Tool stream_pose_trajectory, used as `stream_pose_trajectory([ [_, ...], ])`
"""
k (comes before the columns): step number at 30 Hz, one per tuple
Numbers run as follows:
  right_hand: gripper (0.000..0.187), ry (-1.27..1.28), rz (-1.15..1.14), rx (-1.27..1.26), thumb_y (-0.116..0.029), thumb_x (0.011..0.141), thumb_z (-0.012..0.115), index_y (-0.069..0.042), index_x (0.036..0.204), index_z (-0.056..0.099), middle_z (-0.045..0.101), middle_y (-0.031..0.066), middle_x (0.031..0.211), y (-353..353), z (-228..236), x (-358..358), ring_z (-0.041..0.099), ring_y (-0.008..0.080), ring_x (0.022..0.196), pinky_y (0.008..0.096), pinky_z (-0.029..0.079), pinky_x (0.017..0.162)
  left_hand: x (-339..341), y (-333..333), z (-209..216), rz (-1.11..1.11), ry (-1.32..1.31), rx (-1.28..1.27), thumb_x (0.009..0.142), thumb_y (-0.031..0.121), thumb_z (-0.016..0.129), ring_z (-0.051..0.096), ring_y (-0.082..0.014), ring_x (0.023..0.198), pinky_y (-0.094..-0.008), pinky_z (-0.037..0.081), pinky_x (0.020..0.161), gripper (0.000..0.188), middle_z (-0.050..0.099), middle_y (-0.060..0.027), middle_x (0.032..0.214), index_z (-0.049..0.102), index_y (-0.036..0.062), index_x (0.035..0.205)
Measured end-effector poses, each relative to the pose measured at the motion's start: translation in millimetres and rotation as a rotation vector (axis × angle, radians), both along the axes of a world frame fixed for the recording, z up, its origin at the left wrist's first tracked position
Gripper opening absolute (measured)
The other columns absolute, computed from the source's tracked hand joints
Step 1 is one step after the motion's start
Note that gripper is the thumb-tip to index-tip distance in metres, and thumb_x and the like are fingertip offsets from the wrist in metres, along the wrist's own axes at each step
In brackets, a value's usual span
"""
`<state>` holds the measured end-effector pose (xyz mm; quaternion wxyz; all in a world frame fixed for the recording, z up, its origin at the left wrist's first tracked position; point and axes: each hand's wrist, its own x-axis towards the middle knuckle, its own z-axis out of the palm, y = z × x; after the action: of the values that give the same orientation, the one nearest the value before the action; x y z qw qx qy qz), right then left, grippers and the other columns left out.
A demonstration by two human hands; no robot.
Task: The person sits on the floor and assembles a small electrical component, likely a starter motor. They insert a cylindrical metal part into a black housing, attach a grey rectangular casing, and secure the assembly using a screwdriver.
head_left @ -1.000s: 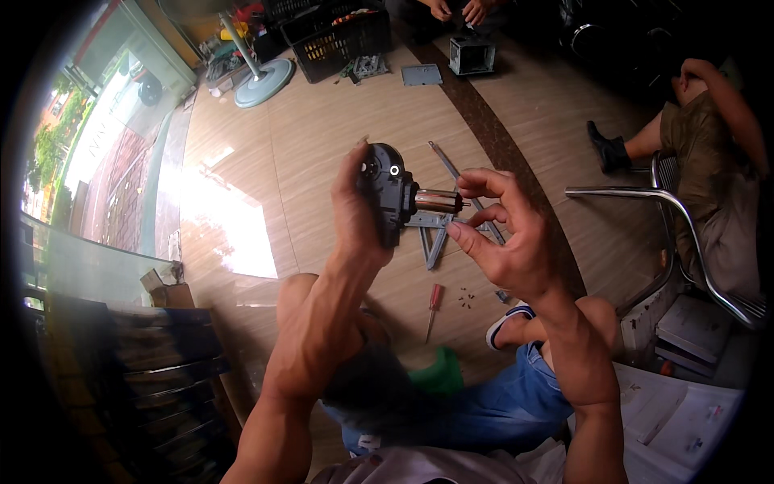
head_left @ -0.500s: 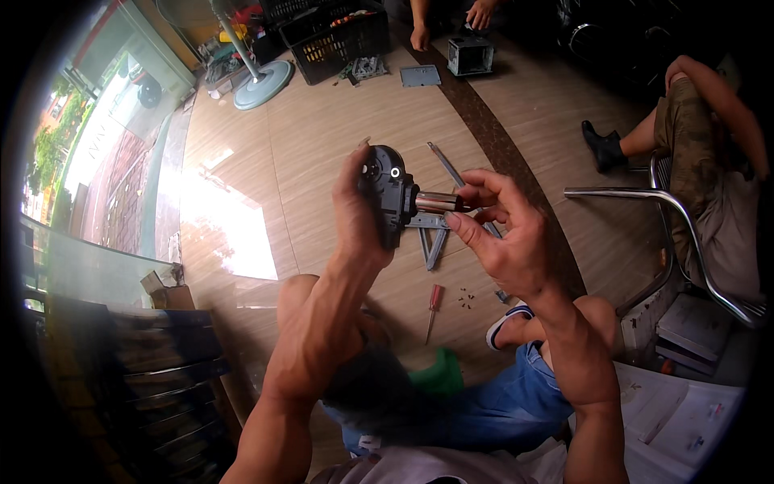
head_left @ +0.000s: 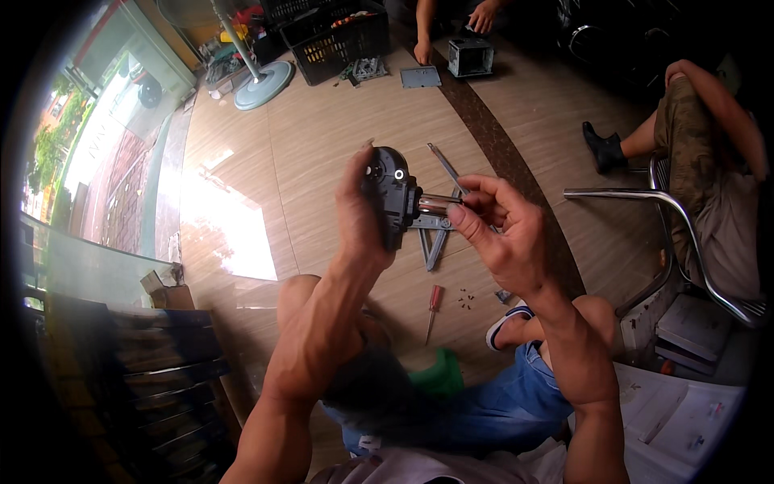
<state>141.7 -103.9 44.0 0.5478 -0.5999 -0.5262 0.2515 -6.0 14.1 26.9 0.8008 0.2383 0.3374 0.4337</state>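
Since your left grip (head_left: 355, 211) is wrapped round the black housing (head_left: 396, 198) and your right grip (head_left: 511, 235) pinches the shiny cylinder (head_left: 438, 205) between them, I'd brace the left and pull dead straight, no twisting.

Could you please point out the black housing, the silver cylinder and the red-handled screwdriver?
Black housing (head_left: 397, 198), head view: middle of its body.
Silver cylinder (head_left: 438, 205), head view: its side.
Red-handled screwdriver (head_left: 435, 301), head view: its handle.
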Motion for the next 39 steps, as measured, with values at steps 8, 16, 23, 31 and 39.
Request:
stream_pose_trajectory([
  [8, 0.036, 0.238, 0.046, -0.105, -0.026, 0.091, 0.073, 0.005, 0.109, 0.067, 0.072, 0.0108, 0.089, -0.1, -0.9, -1.0, 0.066, 0.0126, 0.082, 0.0264, 0.052, 0.074, 0.9, -1.1, 0.6, -0.001, -0.015, 0.015, 0.09, 0.048, 0.065, 0.065, -0.0154, 0.065, -0.0285, 0.057, 0.06, 0.038, 0.066, -0.0048, 0.074, 0.064, 0.0104, 0.088],
  [16, 0.034, 0.257, 0.054, -0.123, -0.027, 0.093, 0.072, 0.005, 0.104, 0.068, 0.071, 0.0074, 0.083, 0.1, -0.3, -0.8, 0.062, 0.0092, 0.078, 0.0243, 0.049, 0.069, 1.0, -1.7, -0.3, 0.004, 0.006, 0.019, 0.09, 0.048, 0.064, 0.065, -0.0157, 0.065, -0.0288, 0.056, 0.062, 0.038, 0.066, -0.0051, 0.074, 0.064, 0.0099, 0.088],
  [23, 0.036, 0.27, 0.062, -0.131, -0.028, 0.094, 0.071, 0.005, 0.105, 0.067, 0.07, 0.0073, 0.084, -0.1, -0.7, -0.7, 0.061, 0.0087, 0.078, 0.0241, 0.049, 0.069, 1.7, -1.1, -1.3, -0.003, -0.001, 0.025, 0.09, 0.048, 0.064, 0.064, -0.0158, 0.064, -0.0288, 0.056, 0.062, 0.039, 0.066, -0.0053, 0.074, 0.064, 0.0093, 0.087],
  [31, 0.036, 0.294, 0.08, -0.14, -0.029, 0.094, 0.07, 0.005, 0.106, 0.067, 0.068, 0.0047, 0.081, 0.2, -2.9, -1.6, 0.059, 0.0071, 0.075, 0.0233, 0.047, 0.065, 0.5, -2.7, 0.9, 0.0, 0.004, 0.011, 0.09, 0.048, 0.064, 0.064, -0.016, 0.064, -0.0289, 0.057, 0.06, 0.039, 0.066, -0.0057, 0.073, 0.064, 0.0091, 0.089],
  [39, 0.034, 0.281, 0.166, -0.248, -0.026, 0.094, 0.07, 0.004, 0.11, 0.067, 0.067, 0.0046, 0.08, 1.2, -0.8, -5.8, 0.059, 0.0066, 0.072, 0.0229, 0.046, 0.061, 2.6, -3.7, -2.1, -0.049, 0.017, 0.031, 0.09, 0.048, 0.064, 0.065, -0.0185, 0.064, -0.0307, 0.057, 0.06, 0.042, 0.066, -0.0072, 0.076, 0.063, 0.0069, 0.094],
])
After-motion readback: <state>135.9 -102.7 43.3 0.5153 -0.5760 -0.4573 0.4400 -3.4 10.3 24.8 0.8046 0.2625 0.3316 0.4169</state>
